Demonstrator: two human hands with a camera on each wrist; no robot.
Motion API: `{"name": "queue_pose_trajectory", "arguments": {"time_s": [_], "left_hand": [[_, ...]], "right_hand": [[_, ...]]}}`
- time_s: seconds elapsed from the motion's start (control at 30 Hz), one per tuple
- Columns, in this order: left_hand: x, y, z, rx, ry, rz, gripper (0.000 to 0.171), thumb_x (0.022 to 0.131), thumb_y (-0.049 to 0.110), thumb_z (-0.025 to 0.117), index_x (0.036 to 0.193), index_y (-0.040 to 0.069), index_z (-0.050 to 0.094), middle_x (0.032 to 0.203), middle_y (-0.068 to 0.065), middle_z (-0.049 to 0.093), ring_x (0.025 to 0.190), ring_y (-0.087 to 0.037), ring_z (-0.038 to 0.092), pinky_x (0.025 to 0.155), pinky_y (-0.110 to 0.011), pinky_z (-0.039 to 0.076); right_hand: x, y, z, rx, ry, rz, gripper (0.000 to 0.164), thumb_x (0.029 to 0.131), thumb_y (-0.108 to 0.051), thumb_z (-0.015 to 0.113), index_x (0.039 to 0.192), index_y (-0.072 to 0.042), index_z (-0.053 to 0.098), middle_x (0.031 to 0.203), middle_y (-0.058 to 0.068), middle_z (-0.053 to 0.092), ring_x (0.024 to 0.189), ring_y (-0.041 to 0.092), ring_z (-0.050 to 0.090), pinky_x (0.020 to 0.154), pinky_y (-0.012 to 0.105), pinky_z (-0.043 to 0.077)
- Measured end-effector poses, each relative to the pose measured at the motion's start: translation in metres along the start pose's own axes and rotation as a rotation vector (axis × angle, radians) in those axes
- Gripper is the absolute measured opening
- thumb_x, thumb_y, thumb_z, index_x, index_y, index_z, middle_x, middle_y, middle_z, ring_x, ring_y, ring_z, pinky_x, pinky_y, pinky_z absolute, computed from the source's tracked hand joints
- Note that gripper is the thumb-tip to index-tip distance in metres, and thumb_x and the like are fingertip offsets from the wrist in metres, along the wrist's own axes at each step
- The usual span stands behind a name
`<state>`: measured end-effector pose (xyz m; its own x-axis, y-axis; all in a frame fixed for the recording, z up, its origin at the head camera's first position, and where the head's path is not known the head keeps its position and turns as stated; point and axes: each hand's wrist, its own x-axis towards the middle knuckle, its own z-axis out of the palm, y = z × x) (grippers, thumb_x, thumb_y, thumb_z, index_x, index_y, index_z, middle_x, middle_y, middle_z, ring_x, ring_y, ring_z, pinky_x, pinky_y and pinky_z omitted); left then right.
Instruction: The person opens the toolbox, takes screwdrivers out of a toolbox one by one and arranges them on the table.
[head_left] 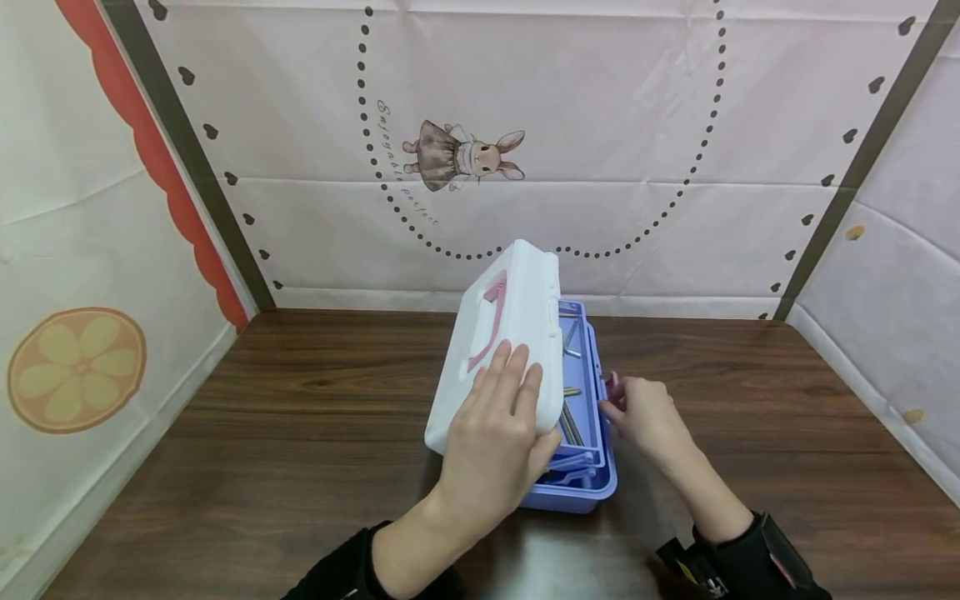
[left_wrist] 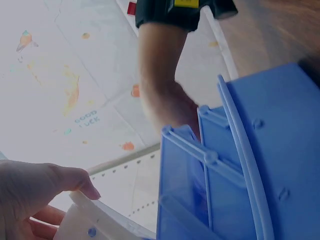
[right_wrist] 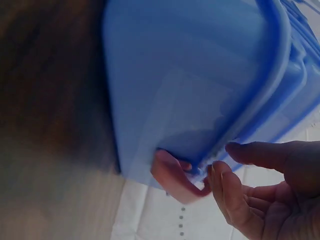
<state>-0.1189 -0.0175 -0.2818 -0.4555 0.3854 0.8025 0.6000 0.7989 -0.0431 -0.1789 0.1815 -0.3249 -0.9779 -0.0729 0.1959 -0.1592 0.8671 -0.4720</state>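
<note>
A blue storage box (head_left: 567, 498) with a white lid (head_left: 534, 333) and a pink handle (head_left: 492, 321) stands on the table, its lid tilted up toward the left. My left hand (head_left: 491, 437) holds the lid, fingers extended across its top and the thumb at its edge, as the left wrist view shows. Inside, a lifted blue tray (head_left: 592, 367) contains several metal pieces (head_left: 572, 425), partly hidden by the lid. At the box's right side, my right hand (head_left: 654, 417) touches a pink latch (right_wrist: 175, 177) with a fingertip; its thumb is apart, near the rim.
Brown wood-grain table (head_left: 300, 467) surrounds the box. A white printed cloth (head_left: 600, 108) rises behind it, with further cloth panels at the left and right. Hinged blue arms (left_wrist: 210, 157) join the trays to the box.
</note>
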Motion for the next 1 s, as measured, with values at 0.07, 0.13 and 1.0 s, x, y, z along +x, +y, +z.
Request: {"name": "queue_pose_trajectory", "arguments": {"time_s": [0.07,0.13,1.0], "left_hand": [[-0.001,-0.004,-0.001,-0.006,0.025,-0.006,0.049,0.062,0.021,0.072,0.103,-0.004,0.062,0.114,-0.019,0.055,0.112,-0.032,0.047,0.087,-0.041,0.043],[-0.002,-0.008,-0.004,-0.007,0.041,-0.01,0.048,0.062,0.021,0.072,0.102,-0.004,0.063,0.113,-0.02,0.056,0.111,-0.033,0.048,0.087,-0.041,0.042],[-0.051,-0.116,-0.063,0.086,-0.378,-0.532,0.022,0.07,0.002,0.048,0.05,0.004,0.041,0.044,-0.007,0.039,0.039,-0.021,0.037,0.031,-0.034,0.029]], "right_hand": [[-0.002,0.0,0.003,-0.05,-0.003,-0.009,0.013,0.078,-0.009,0.063,0.076,0.003,0.064,0.063,0.008,0.06,0.056,0.019,0.056,0.05,0.033,0.045],[-0.003,-0.001,0.006,-0.079,0.0,-0.014,0.011,0.077,-0.008,0.064,0.075,0.002,0.065,0.066,0.011,0.062,0.061,0.023,0.059,0.054,0.039,0.047],[-0.006,0.001,0.014,0.055,-0.058,0.008,0.012,0.077,-0.005,0.067,0.079,0.006,0.064,0.061,0.008,0.057,0.04,0.01,0.05,0.037,0.021,0.043]]}}
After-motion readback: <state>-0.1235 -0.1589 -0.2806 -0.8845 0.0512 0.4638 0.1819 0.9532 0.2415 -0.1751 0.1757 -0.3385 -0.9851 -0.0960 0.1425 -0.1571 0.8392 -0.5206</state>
